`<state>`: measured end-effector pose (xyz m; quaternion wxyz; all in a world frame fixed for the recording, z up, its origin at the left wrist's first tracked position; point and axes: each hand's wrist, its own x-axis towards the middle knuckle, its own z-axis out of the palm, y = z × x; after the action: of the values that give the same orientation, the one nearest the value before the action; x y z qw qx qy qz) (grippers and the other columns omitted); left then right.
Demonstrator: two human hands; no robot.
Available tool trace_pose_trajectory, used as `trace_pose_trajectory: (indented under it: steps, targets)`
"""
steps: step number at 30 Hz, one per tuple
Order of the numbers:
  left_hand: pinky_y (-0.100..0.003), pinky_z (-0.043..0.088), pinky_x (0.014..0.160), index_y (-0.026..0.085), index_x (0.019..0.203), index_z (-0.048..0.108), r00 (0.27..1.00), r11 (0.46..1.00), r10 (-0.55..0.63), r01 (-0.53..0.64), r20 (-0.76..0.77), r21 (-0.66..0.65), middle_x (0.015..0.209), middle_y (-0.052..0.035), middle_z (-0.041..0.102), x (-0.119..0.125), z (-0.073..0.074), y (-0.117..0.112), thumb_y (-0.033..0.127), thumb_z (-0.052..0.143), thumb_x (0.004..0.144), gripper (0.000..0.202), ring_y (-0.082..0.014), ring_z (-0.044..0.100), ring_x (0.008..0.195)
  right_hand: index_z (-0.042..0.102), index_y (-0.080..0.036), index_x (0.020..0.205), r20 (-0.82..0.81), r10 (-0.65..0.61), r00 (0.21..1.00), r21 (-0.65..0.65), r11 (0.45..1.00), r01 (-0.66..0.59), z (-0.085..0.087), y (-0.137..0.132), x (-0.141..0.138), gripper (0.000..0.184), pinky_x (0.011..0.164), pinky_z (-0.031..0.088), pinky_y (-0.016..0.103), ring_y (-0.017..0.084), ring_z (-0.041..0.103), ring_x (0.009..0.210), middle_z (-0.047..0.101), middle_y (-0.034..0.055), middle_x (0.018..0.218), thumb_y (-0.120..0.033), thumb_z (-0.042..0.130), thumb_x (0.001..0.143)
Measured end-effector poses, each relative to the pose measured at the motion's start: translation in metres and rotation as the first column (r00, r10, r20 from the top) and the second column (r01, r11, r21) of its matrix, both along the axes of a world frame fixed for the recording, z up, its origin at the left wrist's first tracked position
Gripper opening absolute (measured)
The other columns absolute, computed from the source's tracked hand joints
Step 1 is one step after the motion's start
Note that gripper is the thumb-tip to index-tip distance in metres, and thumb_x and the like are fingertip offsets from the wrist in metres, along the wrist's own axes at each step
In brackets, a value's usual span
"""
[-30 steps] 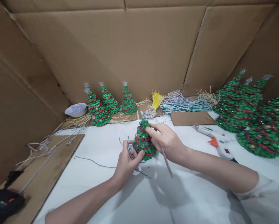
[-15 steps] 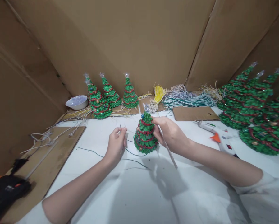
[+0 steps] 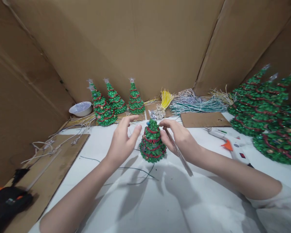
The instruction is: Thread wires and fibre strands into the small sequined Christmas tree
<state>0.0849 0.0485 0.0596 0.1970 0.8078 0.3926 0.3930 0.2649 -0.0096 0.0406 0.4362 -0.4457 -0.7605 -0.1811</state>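
Note:
A small green artificial Christmas tree (image 3: 152, 145) with red garland and a clear star stands upright on the white table between my hands. My right hand (image 3: 178, 136) is closed around a slim greyish tool (image 3: 178, 152), which looks like a pair of tweezers; its far end is hidden by my fingers, close to the tree's right side. To the left of the tree, my left hand (image 3: 123, 137) is open, thumb and fingers apart, holding nothing. Thin dark green wires (image 3: 135, 169) lie on the table in front of the tree and under my left forearm.
Several finished trees (image 3: 101, 106) stand at the back left beside a white bowl (image 3: 81, 110); larger ones (image 3: 257, 103) crowd the right. Wire bundles (image 3: 199, 105) lie along the back. A white glue gun (image 3: 238, 150) lies right, a black one (image 3: 10, 204) left on cardboard (image 3: 63, 152).
My left hand has let go of a dark green wire, opened and risen toward the tree. The wire now lies in front of the tree. My right hand has stayed nearly in place, its tool slightly turned.

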Motion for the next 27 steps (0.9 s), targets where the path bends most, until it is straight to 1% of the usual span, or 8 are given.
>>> trace_pose_trajectory:
  steps: [3,6,9,13,16,20,23,27]
  targets:
    - [-0.037,0.036,0.098,0.021,0.116,0.047,0.982,0.974,-0.123,0.147,0.14,-0.17,0.124,-0.0065,0.052,0.015,0.001,-0.008,0.031,0.047,0.082,0.036,-0.0201,0.047,0.116,0.045,-0.014,0.106,-0.041,0.028,0.999,-0.104,0.994,-0.032,-0.004,0.004,-0.001,0.02,0.068,0.051,0.031,0.018,0.059,0.079,0.062,0.0112,0.091,-0.019,0.044,0.087]
    - [-0.036,0.034,0.101,0.021,0.116,0.047,0.947,0.936,-0.143,0.224,0.287,-0.271,0.126,-0.0059,0.051,0.025,-0.004,-0.013,0.026,0.046,0.082,0.035,-0.0197,0.046,0.117,0.048,-0.013,0.104,-0.038,0.062,0.997,-0.18,0.981,-0.068,-0.005,0.006,-0.001,0.018,0.069,0.049,0.031,0.018,0.058,0.078,0.062,0.0099,0.088,-0.021,0.042,0.088]
    - [-0.035,0.037,0.099,0.019,0.115,0.047,0.914,0.91,-0.145,0.274,0.38,-0.312,0.124,-0.007,0.052,0.029,-0.006,-0.019,0.024,0.047,0.081,0.035,-0.0199,0.048,0.116,0.051,-0.013,0.1,-0.024,0.078,0.997,-0.22,0.972,-0.081,-0.004,0.005,-0.001,0.016,0.067,0.048,0.031,0.018,0.057,0.076,0.061,0.0084,0.081,-0.021,0.042,0.088]
    - [-0.034,0.04,0.096,0.017,0.114,0.048,0.907,0.921,-0.126,0.258,0.402,-0.293,0.115,-0.0075,0.058,0.033,-0.01,-0.024,0.024,0.048,0.081,0.033,-0.0192,0.053,0.107,0.051,-0.013,0.1,-0.023,0.079,0.997,-0.243,0.967,-0.082,-0.003,0.004,-0.002,0.017,0.066,0.046,0.03,0.018,0.056,0.076,0.06,0.0083,0.081,-0.021,0.042,0.088]
    - [-0.033,0.04,0.095,0.017,0.111,0.05,0.907,0.942,-0.107,0.224,0.407,-0.252,0.111,-0.0072,0.059,0.037,-0.013,-0.024,0.023,0.046,0.082,0.03,-0.0189,0.054,0.105,0.05,-0.012,0.101,-0.024,0.079,0.997,-0.228,0.97,-0.083,-0.004,0.004,-0.002,0.017,0.066,0.046,0.031,0.019,0.056,0.076,0.06,0.0089,0.082,-0.021,0.042,0.088]
    - [-0.035,0.041,0.094,0.017,0.109,0.05,0.915,0.955,-0.072,0.178,0.396,-0.239,0.108,-0.0079,0.059,0.04,-0.016,-0.024,0.024,0.046,0.082,0.028,-0.02,0.055,0.102,0.049,-0.013,0.101,-0.025,0.085,0.996,-0.217,0.972,-0.089,-0.006,0.004,-0.002,0.018,0.066,0.046,0.032,0.019,0.056,0.075,0.06,0.0092,0.083,-0.021,0.041,0.089]
    - [-0.035,0.041,0.092,0.018,0.109,0.048,0.92,0.958,-0.079,0.177,0.385,-0.225,0.105,-0.0075,0.059,0.041,-0.018,-0.024,0.025,0.044,0.083,0.027,-0.0198,0.055,0.1,0.049,-0.012,0.103,-0.021,0.08,0.997,-0.207,0.975,-0.083,-0.006,0.005,-0.002,0.019,0.065,0.047,0.032,0.02,0.056,0.075,0.06,0.0096,0.083,-0.021,0.041,0.089]
    - [-0.034,0.041,0.091,0.018,0.109,0.044,0.931,0.97,-0.109,0.177,0.348,-0.169,0.104,-0.0077,0.056,0.041,-0.02,-0.023,0.026,0.039,0.086,0.025,-0.0186,0.053,0.099,0.05,-0.011,0.103,-0.009,0.072,0.997,-0.209,0.975,-0.072,-0.005,0.004,-0.003,0.019,0.064,0.047,0.033,0.02,0.055,0.073,0.06,0.0097,0.081,-0.02,0.04,0.089]
